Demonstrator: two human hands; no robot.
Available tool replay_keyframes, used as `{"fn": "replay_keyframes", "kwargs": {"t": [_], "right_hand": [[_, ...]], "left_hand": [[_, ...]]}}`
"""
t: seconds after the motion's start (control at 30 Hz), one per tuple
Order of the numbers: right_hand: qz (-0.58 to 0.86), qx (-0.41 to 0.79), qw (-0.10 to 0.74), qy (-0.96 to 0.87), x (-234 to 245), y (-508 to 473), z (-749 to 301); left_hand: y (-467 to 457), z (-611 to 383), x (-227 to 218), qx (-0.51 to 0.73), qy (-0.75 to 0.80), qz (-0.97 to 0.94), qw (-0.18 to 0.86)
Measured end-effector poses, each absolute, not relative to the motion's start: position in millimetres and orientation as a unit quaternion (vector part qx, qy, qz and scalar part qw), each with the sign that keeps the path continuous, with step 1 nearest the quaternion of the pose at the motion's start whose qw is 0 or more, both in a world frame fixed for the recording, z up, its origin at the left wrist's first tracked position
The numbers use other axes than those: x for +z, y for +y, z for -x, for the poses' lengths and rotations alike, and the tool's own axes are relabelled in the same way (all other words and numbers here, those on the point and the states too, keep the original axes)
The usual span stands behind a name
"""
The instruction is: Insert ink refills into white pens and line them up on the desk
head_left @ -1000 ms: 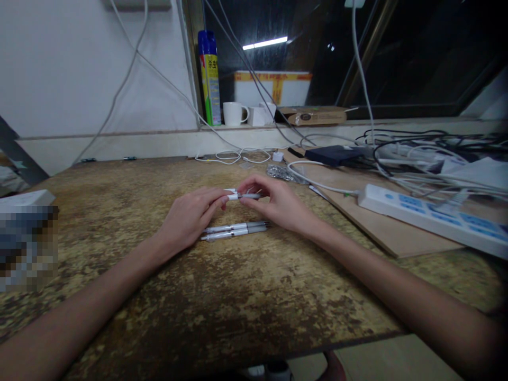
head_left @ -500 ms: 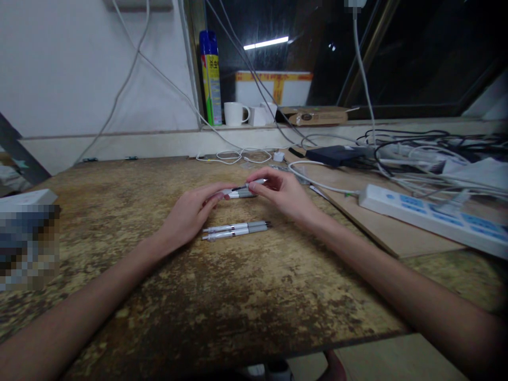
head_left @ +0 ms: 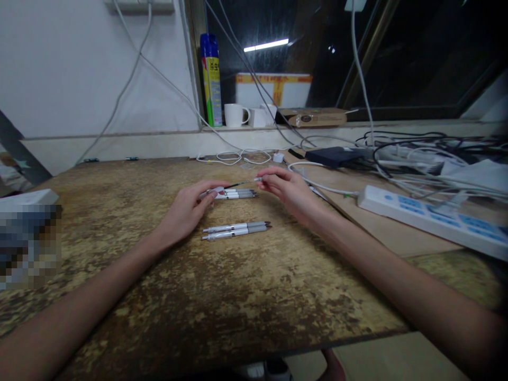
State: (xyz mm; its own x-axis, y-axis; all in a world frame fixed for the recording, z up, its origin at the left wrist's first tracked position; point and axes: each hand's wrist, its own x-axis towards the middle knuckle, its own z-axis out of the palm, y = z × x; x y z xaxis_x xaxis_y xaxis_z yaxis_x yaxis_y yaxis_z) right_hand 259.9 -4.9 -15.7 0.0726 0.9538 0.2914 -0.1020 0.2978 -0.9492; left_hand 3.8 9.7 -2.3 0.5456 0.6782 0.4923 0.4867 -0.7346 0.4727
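My left hand [head_left: 186,207] is closed, its thumb and fingers pinching a white pen barrel [head_left: 217,190]. From the barrel a thin dark pen refill [head_left: 237,184] slants up to the right. At its far end my right hand [head_left: 283,188] pinches a small pale piece [head_left: 258,179], which looks like the clear end of the refill; my fingertips partly cover it. Beneath and just behind, several white and grey pens [head_left: 240,194] lie side by side on the table, partly hidden by my left fingers. Two more white and grey pens [head_left: 236,231] lie parallel nearer to me.
The worn wooden table [head_left: 238,301] carries a power strip [head_left: 428,217] on a board [head_left: 389,230] to the right, with tangled cables [head_left: 416,153] behind. A white cable [head_left: 234,157] coils at the back. On the sill stand a spray can [head_left: 211,79] and a mug [head_left: 235,115].
My hands have moved apart: the left slightly leftward, the right slightly rightward. More of the dark refill shows between them, and the pens lying behind are more visible.
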Motion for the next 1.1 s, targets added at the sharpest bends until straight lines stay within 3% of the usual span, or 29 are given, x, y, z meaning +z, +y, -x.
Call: {"fn": "replay_keyframes", "kwargs": {"t": [0.2, 0.37, 0.6, 1.1], "right_hand": [[0.457, 0.332, 0.556, -0.609, -22.5, 0.4, -259.5], [0.431, 0.352, 0.497, -0.666, -25.6, -3.8, -252.4], [0.404, 0.402, 0.526, -0.631, -14.2, -8.7, -254.8], [0.456, 0.309, 0.524, -0.650, -21.0, 0.7, -271.3]], "left_hand": [[10.1, -4.5, -3.1, 0.328, 0.317, -0.879, 0.137], [6.8, -7.5, -1.1, 0.313, 0.289, -0.896, 0.124], [5.9, 0.2, 6.7, 0.325, 0.301, -0.884, 0.149], [24.1, 19.4, -4.8, 0.353, 0.382, -0.844, 0.136]]}}
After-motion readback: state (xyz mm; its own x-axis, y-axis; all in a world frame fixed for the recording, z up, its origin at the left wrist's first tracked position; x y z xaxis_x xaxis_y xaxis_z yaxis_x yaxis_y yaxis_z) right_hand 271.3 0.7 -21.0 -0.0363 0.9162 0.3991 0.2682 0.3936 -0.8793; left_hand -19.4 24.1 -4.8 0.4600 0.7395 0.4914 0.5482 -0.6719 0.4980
